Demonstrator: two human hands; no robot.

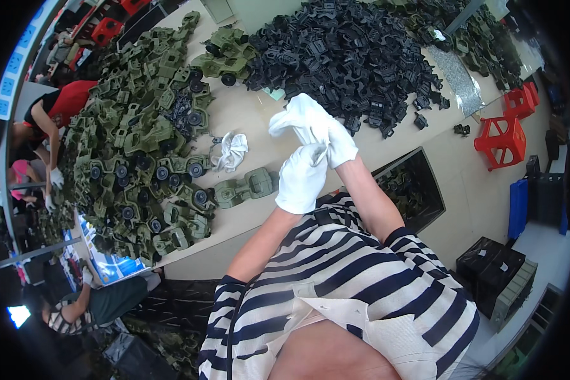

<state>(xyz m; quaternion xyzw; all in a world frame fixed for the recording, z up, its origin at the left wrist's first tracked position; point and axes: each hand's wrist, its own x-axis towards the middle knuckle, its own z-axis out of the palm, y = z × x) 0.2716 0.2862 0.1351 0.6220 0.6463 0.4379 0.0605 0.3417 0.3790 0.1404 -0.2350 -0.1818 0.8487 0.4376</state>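
Both my hands wear white gloves and meet in front of my chest, over the near edge of the table. My left hand (301, 180) is closed, its fingertips pinching the glove of my right hand near the palm. My right hand (320, 126) stretches over it, fingers extended and bent toward the left; some of them are hidden. On the table left of my hands lie a crumpled white cloth or glove (233, 152) and a green toy vehicle body (244, 189). Just beyond my hands rises a big heap of black plastic parts (342, 60).
Green toy vehicles (139, 133) with black wheels pile up on the left. A dark bin (411, 190) with green parts sits below the table edge at right. Red stools (501, 140) stand farther right. Co-workers in gloves (57, 177) are at the far left.
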